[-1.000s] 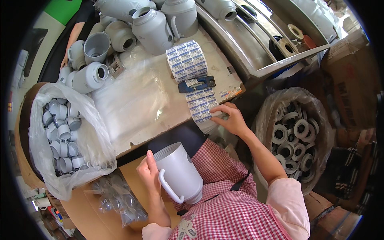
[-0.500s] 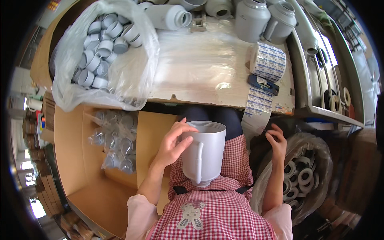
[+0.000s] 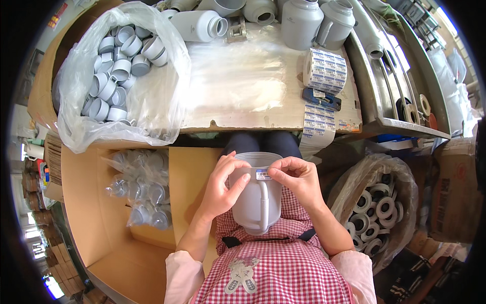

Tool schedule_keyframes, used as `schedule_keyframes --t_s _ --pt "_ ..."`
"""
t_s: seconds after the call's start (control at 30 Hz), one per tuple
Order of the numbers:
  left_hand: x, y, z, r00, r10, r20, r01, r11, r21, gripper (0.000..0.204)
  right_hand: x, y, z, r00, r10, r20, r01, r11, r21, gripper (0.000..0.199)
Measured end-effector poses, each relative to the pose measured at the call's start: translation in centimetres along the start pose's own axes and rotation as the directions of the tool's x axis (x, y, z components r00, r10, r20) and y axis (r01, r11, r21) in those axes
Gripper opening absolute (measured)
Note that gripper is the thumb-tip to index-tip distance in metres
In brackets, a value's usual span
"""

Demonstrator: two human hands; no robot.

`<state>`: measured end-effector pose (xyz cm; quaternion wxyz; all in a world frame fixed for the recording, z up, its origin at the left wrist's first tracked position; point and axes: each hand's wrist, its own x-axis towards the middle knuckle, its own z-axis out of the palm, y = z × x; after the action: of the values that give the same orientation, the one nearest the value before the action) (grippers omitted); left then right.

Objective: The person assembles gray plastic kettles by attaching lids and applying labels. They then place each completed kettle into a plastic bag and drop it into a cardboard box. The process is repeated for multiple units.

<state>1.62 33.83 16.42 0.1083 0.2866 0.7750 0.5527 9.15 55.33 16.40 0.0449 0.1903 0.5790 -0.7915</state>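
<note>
- Left hand (image 3: pixel 221 188) cups the grey jug (image 3: pixel 257 195) on the lap, between both hands.
- Right hand (image 3: pixel 298 176) pinches a small sticker (image 3: pixel 263 175) against the jug's rim.
- Risk: sticker could go on crooked or creased if the jug rolls.

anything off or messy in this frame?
Nothing looks damaged or spilled. Two oddities: the label strip from the sticker roll trails over the table edge, hanging loose, and one white jar lies on its side. Both hands, left hand and right hand, steady the grey jug.
</note>
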Motion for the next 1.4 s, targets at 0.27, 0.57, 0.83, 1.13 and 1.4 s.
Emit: schedule_keyframes --t_s 0.27,0.57,0.83,1.13,1.4 --pt "0.3 -0.7 0.1 1.000 0.009 0.004 -0.009 0.995 -0.104 0.013 0.2 0.2 0.3 0.999 -0.035 -0.012 0.035 0.999 -0.031 0.007" --pt "0.2 -1.3 1.0 0.997 0.005 -0.073 -0.011 0.997 -0.080 0.014 0.2 0.4 0.5 0.998 -0.047 -0.045 0.046 0.998 -0.044 0.008" --pt "-0.1 -1.7 1.7 0.994 -0.059 -0.090 0.051 0.995 -0.087 0.013 0.2 0.9 0.8 0.968 -0.246 -0.044 0.211 0.898 -0.387 0.022" --pt "0.2 -0.4 1.6 0.999 -0.029 -0.022 0.028 0.998 -0.056 0.011 2.1 0.4 -1.0 0.761 -0.575 0.298 0.611 0.484 -0.626 0.037" --pt "-2.0 4.9 1.8 0.762 0.644 0.072 -0.600 0.659 0.454 0.071 0.4 3.6 -6.9 0.966 0.068 -0.250 0.110 0.765 0.634 0.044"
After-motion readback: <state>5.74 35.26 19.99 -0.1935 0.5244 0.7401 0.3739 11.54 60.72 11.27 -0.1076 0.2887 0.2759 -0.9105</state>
